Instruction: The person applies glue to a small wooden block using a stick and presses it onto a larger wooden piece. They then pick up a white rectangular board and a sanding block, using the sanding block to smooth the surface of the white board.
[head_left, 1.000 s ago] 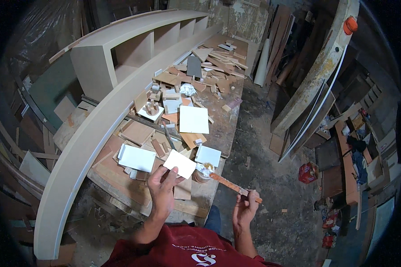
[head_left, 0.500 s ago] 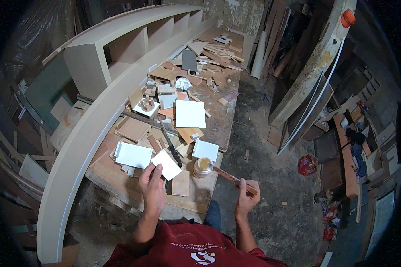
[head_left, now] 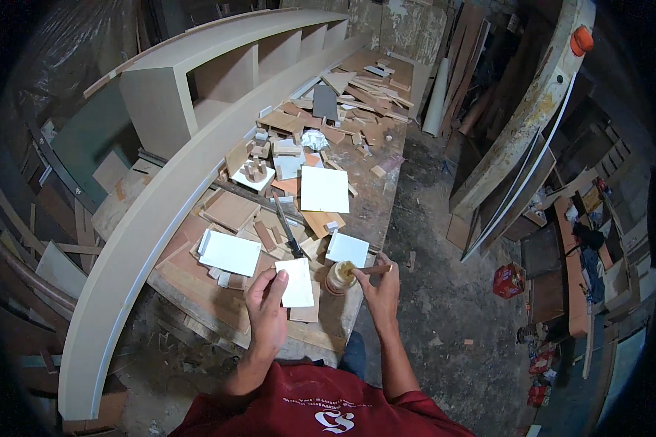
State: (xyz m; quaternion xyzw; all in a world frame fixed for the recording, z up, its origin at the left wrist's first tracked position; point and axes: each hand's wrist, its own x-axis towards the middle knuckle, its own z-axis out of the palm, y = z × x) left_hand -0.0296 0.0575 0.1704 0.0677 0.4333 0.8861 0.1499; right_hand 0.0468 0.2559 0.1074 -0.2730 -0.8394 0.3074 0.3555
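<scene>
My left hand [head_left: 267,306] holds a small white square panel [head_left: 297,282] by its left edge, just above the near end of the workbench [head_left: 197,291]. My right hand [head_left: 381,285] grips a flat wooden stick [head_left: 366,270] whose tip is dipped into a small open glue jar [head_left: 340,277] standing on the bench beside the panel. Two more white panels lie close by, one [head_left: 229,253] to the left and one [head_left: 347,249] just behind the jar.
The bench is littered with wood offcuts, a larger white panel [head_left: 324,189] and a dark hand tool [head_left: 287,229]. A long curved shelf unit [head_left: 197,109] runs along its left side. Boards lean at the right; a red container [head_left: 509,280] sits on the dirt floor.
My right hand brought the stick in from the right and put its tip into the jar. My left hand lowered the white panel toward the bench.
</scene>
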